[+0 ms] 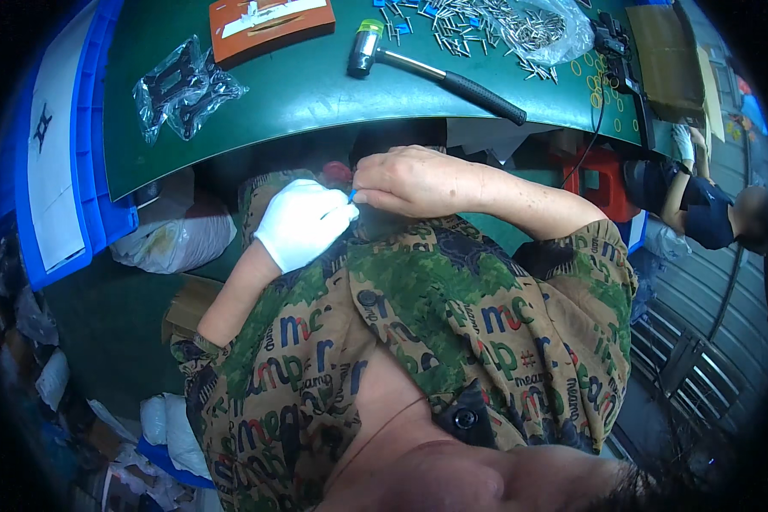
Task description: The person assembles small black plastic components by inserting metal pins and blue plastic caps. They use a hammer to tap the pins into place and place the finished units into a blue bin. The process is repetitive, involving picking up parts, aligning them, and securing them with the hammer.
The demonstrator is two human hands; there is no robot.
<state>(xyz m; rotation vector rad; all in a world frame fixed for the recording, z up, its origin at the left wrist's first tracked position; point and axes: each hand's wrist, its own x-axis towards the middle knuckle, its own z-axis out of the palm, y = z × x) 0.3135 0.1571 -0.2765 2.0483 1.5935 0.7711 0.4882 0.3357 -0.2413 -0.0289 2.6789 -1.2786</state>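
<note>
One long green table [282, 102] stretched across the top of the view, its near edge curving in front of the person. Beside its left end stood a blue tray [84, 154] with a white lining, and at its far right was a cardboard box [667, 64]. On the tabletop lay an orange box [273, 38], with a black-handled hammer [439, 78] to its right. The left hand [305, 222], in a white glove, was bent inward over the lap, its fingers curled closed; the bare right hand [414, 181] met it from the other side, thumb and forefinger pinched together. Left of the orange box were black parts in clear wrapping [183, 90]. Metal pins [465, 30] were scattered at the far side, and thin yellow rings [596, 98] lay near the right end. Smallest, a blue piece [352, 196] showed between both hands' fingertips, gripped by the right; its full shape was hidden.
</note>
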